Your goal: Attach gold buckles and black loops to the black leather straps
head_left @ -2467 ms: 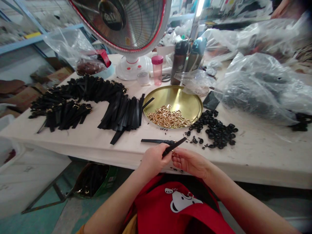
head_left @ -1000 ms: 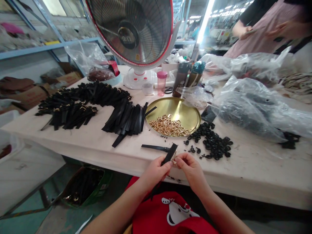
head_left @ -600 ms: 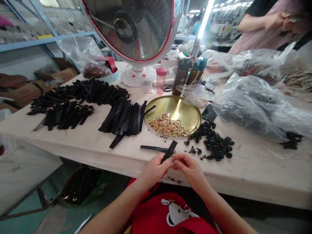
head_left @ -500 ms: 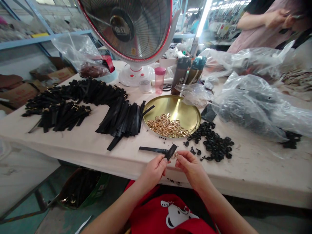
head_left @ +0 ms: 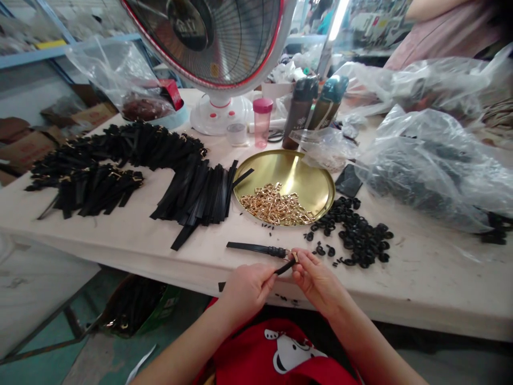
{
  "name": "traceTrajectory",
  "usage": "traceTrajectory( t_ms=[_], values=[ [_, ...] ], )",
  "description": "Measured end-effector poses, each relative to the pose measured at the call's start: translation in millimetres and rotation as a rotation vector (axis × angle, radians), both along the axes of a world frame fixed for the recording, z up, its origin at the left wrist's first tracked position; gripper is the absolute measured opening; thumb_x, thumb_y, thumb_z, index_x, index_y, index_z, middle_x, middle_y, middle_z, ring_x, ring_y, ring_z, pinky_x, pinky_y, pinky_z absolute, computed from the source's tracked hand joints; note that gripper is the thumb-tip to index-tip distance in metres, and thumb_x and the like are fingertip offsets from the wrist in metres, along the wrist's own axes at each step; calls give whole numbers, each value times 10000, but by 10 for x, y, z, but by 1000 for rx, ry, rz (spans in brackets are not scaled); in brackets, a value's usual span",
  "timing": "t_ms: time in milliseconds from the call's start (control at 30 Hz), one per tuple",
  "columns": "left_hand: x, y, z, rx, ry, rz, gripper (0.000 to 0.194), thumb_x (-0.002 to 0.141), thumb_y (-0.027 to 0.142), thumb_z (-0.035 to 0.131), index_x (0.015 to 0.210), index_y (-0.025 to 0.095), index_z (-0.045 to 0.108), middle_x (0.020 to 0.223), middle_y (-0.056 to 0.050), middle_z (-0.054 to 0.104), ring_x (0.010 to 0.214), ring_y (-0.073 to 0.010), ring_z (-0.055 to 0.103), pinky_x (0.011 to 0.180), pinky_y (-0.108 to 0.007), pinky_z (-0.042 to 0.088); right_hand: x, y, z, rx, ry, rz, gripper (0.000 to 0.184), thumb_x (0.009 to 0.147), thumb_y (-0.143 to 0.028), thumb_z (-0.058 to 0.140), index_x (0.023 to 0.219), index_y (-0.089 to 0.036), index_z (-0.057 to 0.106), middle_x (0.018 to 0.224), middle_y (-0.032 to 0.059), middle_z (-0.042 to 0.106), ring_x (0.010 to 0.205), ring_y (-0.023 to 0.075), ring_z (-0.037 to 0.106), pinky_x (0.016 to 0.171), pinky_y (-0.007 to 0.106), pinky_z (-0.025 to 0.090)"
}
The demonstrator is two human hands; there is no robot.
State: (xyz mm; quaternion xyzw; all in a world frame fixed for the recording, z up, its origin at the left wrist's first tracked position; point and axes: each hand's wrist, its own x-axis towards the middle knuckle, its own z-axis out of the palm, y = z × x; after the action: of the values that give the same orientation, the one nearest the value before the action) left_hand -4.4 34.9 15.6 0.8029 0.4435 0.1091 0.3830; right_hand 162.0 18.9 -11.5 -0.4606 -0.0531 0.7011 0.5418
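The left hand (head_left: 248,287), fingers closed, grips a black strap (head_left: 285,267) running across to the right hand (head_left: 315,275), which pinches the gold buckle (head_left: 296,258) at its end. Beneath the bench (head_left: 441,278), a green bin (head_left: 166,306) holds dark pieces; farther right, a brass-coloured tray (head_left: 310,179) holds loose buckles (head_left: 276,206).

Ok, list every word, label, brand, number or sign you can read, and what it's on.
No text reads clearly.
Fan hub: pale lettering, too blurred to read.
Yellow sticker on the fan's guard: too small to read.
Dark bottle: pale markings, too small to read.
Cardboard box: faint marks, too blurred.
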Motion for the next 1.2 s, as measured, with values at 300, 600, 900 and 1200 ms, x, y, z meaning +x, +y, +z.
traceTrajectory(
  t_ms=[300, 600, 900, 1200],
  values=[
    [128, -107, 31, -362, -357, 211, 135, 820, 245, 407, 848, 157, 506, 716, 6, 548, 649, -112, 475, 619, -213, 371, -211, -207, 10, 258, -523, 124, 213, 662, -363, 678, 682, -184, 565, 579, -45, 511, 523, 94, 442, 509, 224, 376],
    [146, -213, -7, -574, -451, 244, 190, 809, 315, 417, 692, 166, 436, 526, 59, 410, 473, -68, 346, 483, -194, 281, -116, -327, 52, 276, -423, 234, 218, 798, -377, 518, 679, -196, 500, 548, -48, 447, 532, 105, 403, 539, 236, 340],
    [159, -378, -39, -501, -414, 274, 225, 824, 320, 382, 674, 163, 440, 531, 50, 402, 488, -77, 359, 477, -197, 273, -104, -430, 163, 289, -576, 264, 241, 683, -400, 642, 676, -183, 536, 548, -44, 478, 529, 105, 419, 527, 236, 351],
    [142, -414, -61, -509, -438, 258, 263, 848, 353, 360, 695, 159, 450, 534, 49, 400, 478, -77, 346, 478, -198, 276, -46, -427, 92, 283, -439, 328, 226, 670, -373, 664, 709, -175, 563, 600, -37, 517, 522, 88, 435, 529, 226, 375]
  ],
)
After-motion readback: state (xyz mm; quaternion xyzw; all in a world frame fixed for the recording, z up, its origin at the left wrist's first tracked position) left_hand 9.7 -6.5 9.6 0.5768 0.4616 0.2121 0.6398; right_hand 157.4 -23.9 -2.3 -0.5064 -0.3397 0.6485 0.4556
